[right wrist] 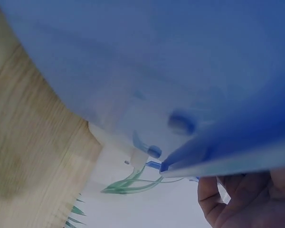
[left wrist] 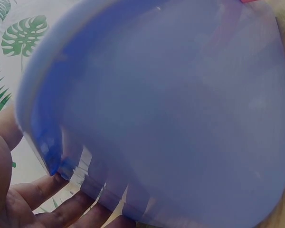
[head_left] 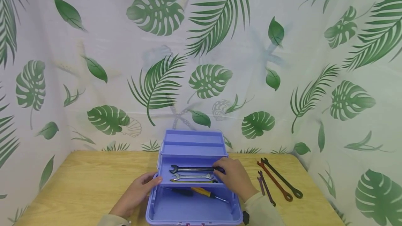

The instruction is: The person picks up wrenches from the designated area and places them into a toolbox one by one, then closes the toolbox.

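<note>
A blue-purple toolbox stands with its lid raised and its tray lifted above the lower bin. In the tray, a black open-end wrench lies behind a silver wrench and a thin yellowish tool. My right hand pinches the black wrench's right end. With the thumb on the tray's left edge, my left hand holds the toolbox's side; its fingers show along the outer wall in the left wrist view. The box wall hides the right fingertips in the right wrist view.
A yellow-handled screwdriver and a black-handled tool lie in the lower bin. Right of the toolbox, several wrenches, including a dark green one and a red one, lie on the wooden table. A leaf-patterned curtain closes off the back.
</note>
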Available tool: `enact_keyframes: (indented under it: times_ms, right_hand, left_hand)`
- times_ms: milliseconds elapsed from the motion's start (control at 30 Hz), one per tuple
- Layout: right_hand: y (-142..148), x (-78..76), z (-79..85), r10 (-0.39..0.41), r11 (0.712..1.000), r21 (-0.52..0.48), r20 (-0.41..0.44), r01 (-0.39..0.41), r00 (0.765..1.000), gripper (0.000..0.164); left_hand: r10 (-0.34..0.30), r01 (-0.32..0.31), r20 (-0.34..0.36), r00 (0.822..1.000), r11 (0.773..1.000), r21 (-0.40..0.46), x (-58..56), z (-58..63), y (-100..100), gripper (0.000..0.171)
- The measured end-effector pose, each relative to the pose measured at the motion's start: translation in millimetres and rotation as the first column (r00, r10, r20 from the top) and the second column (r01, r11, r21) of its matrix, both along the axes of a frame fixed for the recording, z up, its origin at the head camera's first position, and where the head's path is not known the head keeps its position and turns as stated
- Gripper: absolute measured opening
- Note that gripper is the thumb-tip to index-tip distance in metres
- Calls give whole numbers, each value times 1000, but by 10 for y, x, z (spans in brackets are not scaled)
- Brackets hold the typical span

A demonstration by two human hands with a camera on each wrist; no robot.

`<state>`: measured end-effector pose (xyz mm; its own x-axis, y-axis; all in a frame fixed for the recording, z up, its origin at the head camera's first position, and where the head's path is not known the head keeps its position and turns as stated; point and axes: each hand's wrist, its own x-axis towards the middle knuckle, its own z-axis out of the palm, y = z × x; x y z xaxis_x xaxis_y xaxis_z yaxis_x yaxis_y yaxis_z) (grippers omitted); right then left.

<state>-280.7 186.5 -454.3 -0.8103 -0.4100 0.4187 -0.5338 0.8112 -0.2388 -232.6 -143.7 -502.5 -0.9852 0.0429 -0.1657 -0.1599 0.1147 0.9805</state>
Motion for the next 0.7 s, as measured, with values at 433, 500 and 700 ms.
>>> enact_keyframes:
  times_ms: [433,500,700]
  right_hand:
    - [-15,-2,0,-14,999,39,3,14,1000,13]
    - [-12,-10,5,-13,999,33,-2,14,1000,16]
    - [81,42,100,-31,995,-91,-8,30,999,11]
  left_hand:
    - [-5,5,-5,1000,1000,-2,-9,10,-1,62]
    - [-7,7,-6,1000,1000,1,-11,8,-2,62]
    - [-13,13,-8,1000,1000,24,-1,-3,-4,63]
